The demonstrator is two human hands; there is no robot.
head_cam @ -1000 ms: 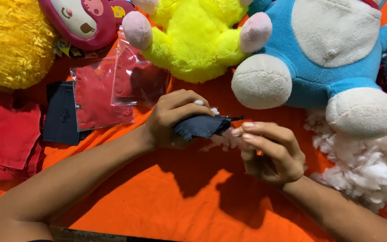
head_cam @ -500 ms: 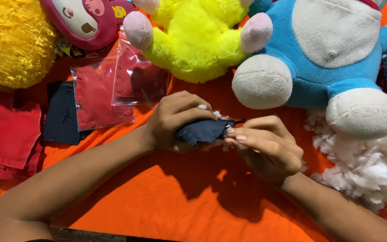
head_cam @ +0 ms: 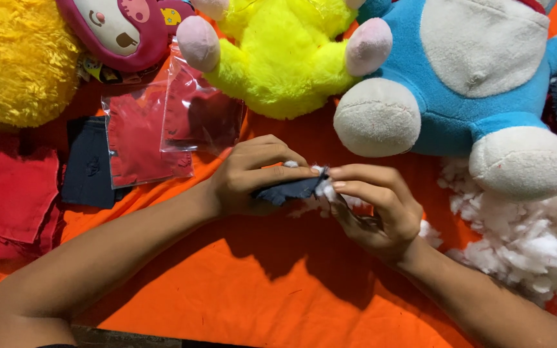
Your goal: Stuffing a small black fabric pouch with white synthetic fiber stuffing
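Head view, one entry: small dark blue fabric piece (head_cam: 289, 191), apparently a pouch or casing, held above the orange cloth (head_cam: 227, 290) just below the yellow plush toy (head_cam: 278, 58), which serves as landmark here. Left hand (head_cam: 253, 177) wraps around the fabric piece, fingers curled closed over its top and thumb beneath. Right hand (head_cam: 372, 209) meets it at the open end, thumb and fingertips pinched narrow on a tuft of white stuffing (head_cam: 320, 188) at the mouth of the fabric. Step in hand, by judgement: filling the piece with stuffing. The next move likely calls for pressing the tuft fully inside while the left hand keeps the opening steady, then fetching more from the loose stuffing pile (head_cam: 530, 238), lower right of the yellow plush. Right of the yellow plush, touching it: blue and white plush toy (head_cam: 472, 71). Left of it: pink plush face (head_cam: 120, 29) and a shaggy yellow-orange plush (head_cam: 14, 64). Below left of it: clear bags with red fabric (head_cam: 162, 129), a dark blue fabric square (head_cam: 88, 164), a stack of red fabric pieces (head_cam: 8, 200). Hard to make out: the shape of the held piece, its opening and how full it is, all covered by the fingers. All plush toys are cut off by the frame edge; a dark item at the far right edge is unclear.
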